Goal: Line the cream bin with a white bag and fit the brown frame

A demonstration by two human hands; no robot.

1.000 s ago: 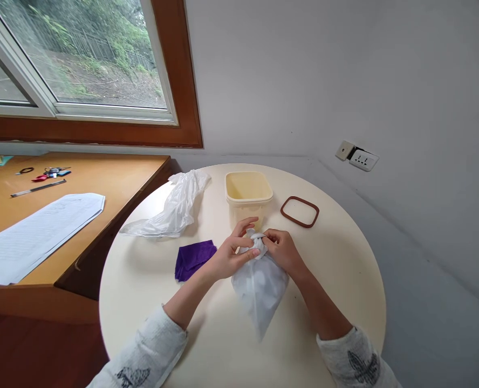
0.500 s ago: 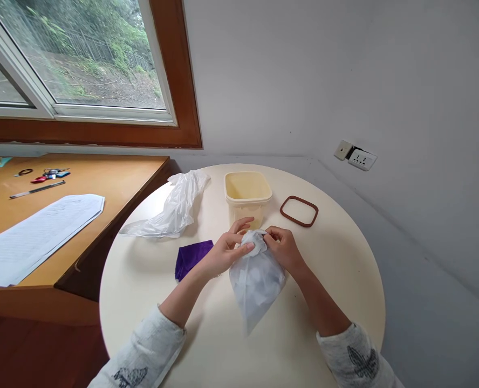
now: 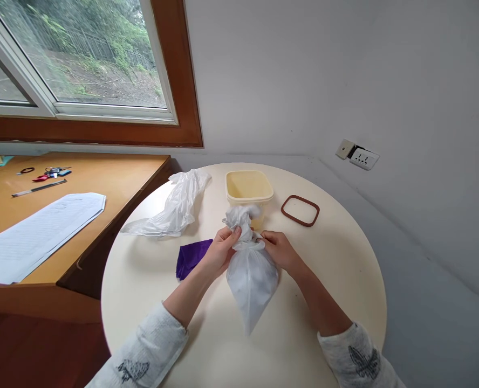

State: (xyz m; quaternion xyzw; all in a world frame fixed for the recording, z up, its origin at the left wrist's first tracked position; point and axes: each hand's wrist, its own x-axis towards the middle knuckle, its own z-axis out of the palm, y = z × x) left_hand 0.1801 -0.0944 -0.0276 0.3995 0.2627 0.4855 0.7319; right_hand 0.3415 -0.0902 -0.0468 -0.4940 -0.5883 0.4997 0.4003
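Fingers of the left hand [image 3: 222, 250] are closed around the gathered neck of a white bag [image 3: 251, 280], the thumb laid flat on its near side. Those of the right hand [image 3: 280, 250] are curled in, their tips pinched at the other side of that neck; what exactly lies between them cannot be made out. Above both grips the bag's loose top flares out crumpled; below them its full body tapers toward the person, paler and darker patches showing through.

The step in hand looks like working the twisted neck just over the filled part. As a judgement, the next move calls for a steady left hold, so the neck does not slacken, while the right fingertips do the finer work; whether there is a knot is hard to tell.

Just left of the left fingers, partly behind the wrist, lies a purple cloth [image 3: 193, 255]. Just beyond the fingers stands a cream tub [image 3: 249, 200], its top uncovered and its front partly hidden by the bag. Beyond and right of the right fingers a brown frame [image 3: 282, 208] lies flat; far left of the left ones, a crumpled plastic bag [image 3: 175, 207]. All three rest, with the tub, on the round tabletop [image 3: 328, 280].
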